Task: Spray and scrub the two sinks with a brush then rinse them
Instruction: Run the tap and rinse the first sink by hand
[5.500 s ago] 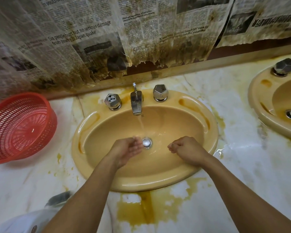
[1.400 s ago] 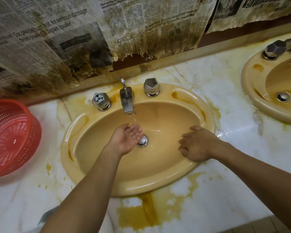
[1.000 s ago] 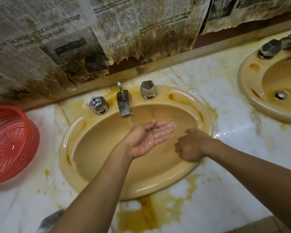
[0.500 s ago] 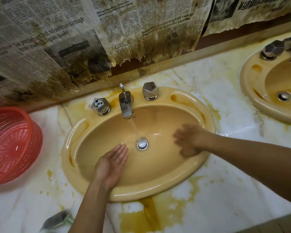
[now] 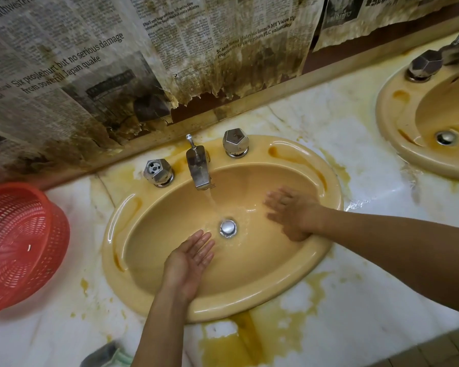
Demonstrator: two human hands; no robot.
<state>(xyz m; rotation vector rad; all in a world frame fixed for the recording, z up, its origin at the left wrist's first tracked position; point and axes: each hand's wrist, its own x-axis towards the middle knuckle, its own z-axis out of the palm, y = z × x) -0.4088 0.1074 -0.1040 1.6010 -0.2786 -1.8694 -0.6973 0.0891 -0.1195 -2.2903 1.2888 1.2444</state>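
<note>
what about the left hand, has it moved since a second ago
Yes. The left hand has drawn back from under the spout toward the near rim of the sink; the drain it covered now shows just beyond its fingers.

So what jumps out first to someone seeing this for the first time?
Probably the mustard-yellow sink in the middle, tap running, with both bare hands in the bowl: left hand palm up near the drain, right hand spread against its right side. Then the stained, peeling newspaper across the back wall and the red basket at the left edge of the counter.
</note>
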